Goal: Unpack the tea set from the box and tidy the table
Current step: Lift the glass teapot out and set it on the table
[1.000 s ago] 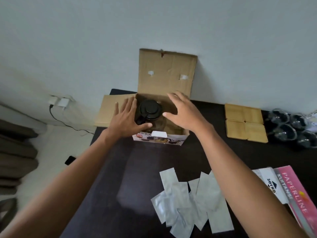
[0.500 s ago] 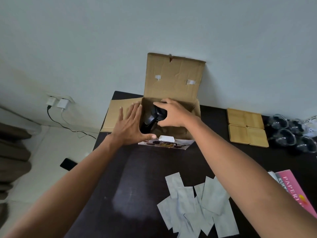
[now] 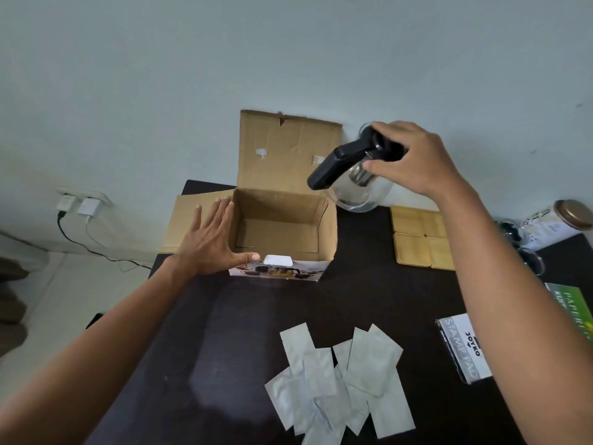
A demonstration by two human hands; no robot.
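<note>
The right hand [image 3: 414, 159] grips the teapot [image 3: 356, 175] by its black lid, held in the air to the right of the box [image 3: 282, 226] and above the table's far edge; the fingers hide most of the lid, and the clear glass body blurs into the wall behind. The left hand [image 3: 208, 242] lies flat and spread against the box's left wall, thumb along the near rim. The box stands open, its inside bare cardboard. Behind the right arm, the glass cups [image 3: 526, 252] and a jar [image 3: 558, 223] are half hidden, and a green packet [image 3: 574, 303] is cut off at the frame edge. Four bamboo coasters [image 3: 420, 236] lie beside the box. Foil sachets [image 3: 340, 380] are scattered on the dark table [image 3: 224, 348], a stamp-pad box [image 3: 462, 348] nearby. The wall is pale; chargers [image 3: 80, 203] sit in a socket at left.
</note>
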